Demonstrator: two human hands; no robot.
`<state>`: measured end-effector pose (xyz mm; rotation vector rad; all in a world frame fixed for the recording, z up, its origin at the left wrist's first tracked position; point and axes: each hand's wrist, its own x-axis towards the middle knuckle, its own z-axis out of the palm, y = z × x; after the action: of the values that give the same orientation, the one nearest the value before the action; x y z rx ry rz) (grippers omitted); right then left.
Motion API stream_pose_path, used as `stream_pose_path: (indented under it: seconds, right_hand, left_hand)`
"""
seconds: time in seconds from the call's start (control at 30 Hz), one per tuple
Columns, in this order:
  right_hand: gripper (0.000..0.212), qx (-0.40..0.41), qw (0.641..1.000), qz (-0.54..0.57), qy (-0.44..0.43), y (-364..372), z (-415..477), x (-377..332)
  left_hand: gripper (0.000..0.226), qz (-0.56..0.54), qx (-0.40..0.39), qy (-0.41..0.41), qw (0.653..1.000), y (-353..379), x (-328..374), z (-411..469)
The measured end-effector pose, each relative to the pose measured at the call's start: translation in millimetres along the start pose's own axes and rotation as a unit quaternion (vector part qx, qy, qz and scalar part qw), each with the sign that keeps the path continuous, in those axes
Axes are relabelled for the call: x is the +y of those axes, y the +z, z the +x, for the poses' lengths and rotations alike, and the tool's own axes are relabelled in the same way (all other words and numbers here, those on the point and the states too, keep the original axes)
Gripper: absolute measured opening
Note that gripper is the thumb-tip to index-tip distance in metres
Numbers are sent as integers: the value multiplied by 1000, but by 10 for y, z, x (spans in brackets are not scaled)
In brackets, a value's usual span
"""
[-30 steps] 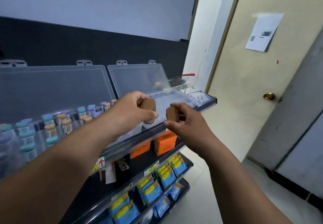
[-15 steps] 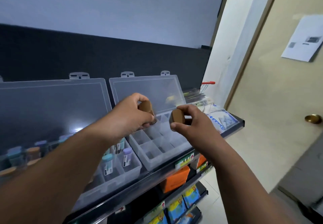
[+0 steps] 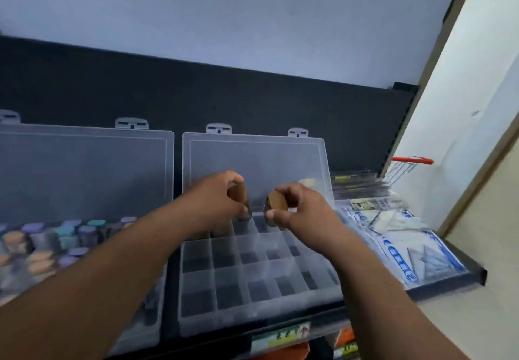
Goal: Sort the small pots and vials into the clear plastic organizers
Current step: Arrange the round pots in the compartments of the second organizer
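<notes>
Both look light, we think: our left hand (image 3: 213, 201) pinches one pot (image 3: 237, 192) by its sides, our right hand (image 3: 304, 209) the other pot (image 3: 278, 202).

On the dark shelf (image 3: 449, 282) the left organizer (image 3: 84, 169) and the right organizer (image 3: 252, 284) sit side by side, with their lids propped open. Right of them lie blue-and-white packets (image 3: 398, 241), with a small wire basket (image 3: 404, 169) behind.

On my feed the left pot (image 3: 237, 193) and right pot (image 3: 278, 201) are brown, the organizer (image 3: 198, 305) clear with a grid pattern. The vials (image 3: 64, 236) have lilac, teal and peach caps; the packets (image 3: 407, 250) are blue-and-white printed; the cart handle (image 3: 411, 160) is red.
</notes>
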<state>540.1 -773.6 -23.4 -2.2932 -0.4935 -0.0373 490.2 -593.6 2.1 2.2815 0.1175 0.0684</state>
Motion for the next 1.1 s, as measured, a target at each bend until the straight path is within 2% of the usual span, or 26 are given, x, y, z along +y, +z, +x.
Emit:
stream_pose_path:
  seconds: [0.07,0.27,0.57,0.67,0.73,0.83,0.97,1.1]
  right_hand:
    - [41,-33,999,-4,-4,4,113,97]
    - [30,-100,992,-55,-49,104,352,280]
    - [54,-137,976,-147,-84,177,517,347]
    - [65,-149,975,-142,-82,174,538,363]
    - [64,-148,974,-148,-88,184,540,370]
    - [56,-151,973,-141,-100,194,530,352]
    - [56,-136,971,-145,-131,232,486,237]
    - [61,-111,952,-205,-197,325,396,-10]
  left_hand:
    - [35,27,0,-21,999,96,1,80]
    - [31,84,-11,-61,995,283,-71,204]
    - [37,194,-30,-88,977,348,-152,326]
    - [57,216,-23,-98,971,352,-150,323]
    - [65,229,-11,-103,968,350,-167,310]
    - [59,233,17,-91,968,323,-194,249]
    - [59,221,80,-78,969,250,-195,82]
    - [62,342,158,-44,925,100,-241,-161]
